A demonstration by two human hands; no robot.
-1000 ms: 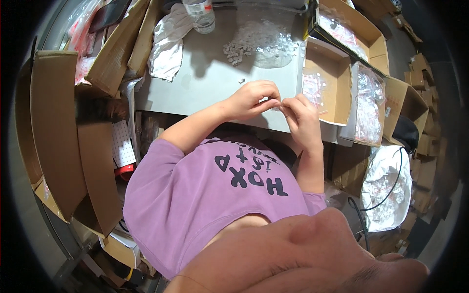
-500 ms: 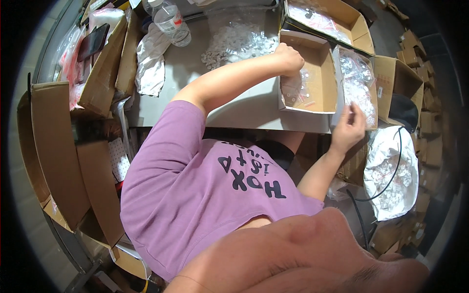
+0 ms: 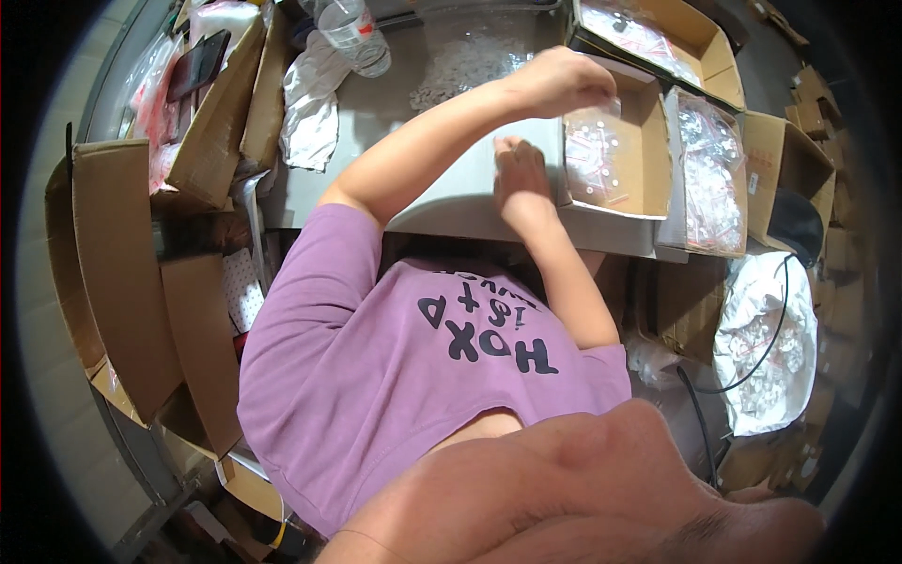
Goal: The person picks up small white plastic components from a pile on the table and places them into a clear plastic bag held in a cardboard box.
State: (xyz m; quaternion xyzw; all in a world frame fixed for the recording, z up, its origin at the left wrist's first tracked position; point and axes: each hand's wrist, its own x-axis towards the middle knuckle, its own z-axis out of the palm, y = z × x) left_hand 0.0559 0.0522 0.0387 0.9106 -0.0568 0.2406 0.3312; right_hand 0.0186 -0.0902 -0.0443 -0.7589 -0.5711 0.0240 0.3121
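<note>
I am watching the left hand [image 3: 562, 83] reaching across the body, thumb and fingertips pinching a small clear plastic bag [image 3: 609, 105] by its top edge. The bag is hanging just above the open cardboard box [image 3: 648, 141], over its far left corner. The right hand [image 3: 520, 174] is lying on the grey tabletop [image 3: 442, 202] right beside the box's left wall, fingers held together. I cannot tell whether it is gripping anything.

What is worrying me is that the film looks slick and the pinch is shallow, so the bag could slip and drop onto the tabletop outside the wall. The outstretched left forearm is also passing close over the loose pile of clear bags [image 3: 470, 61] and could drag some along. The box is sitting near the front edge of the tabletop, so a push from the right hand could shove it off.

The box is plain brown card, shallow and square-cornered, with more glossy little bags lying flat inside. Its neighbour [image 3: 709, 179] is heaped with the same crinkly packets. A ribbed clear plastic bottle [image 3: 352, 33] is standing at the back, beside crumpled white wrapping [image 3: 310, 103].
</note>
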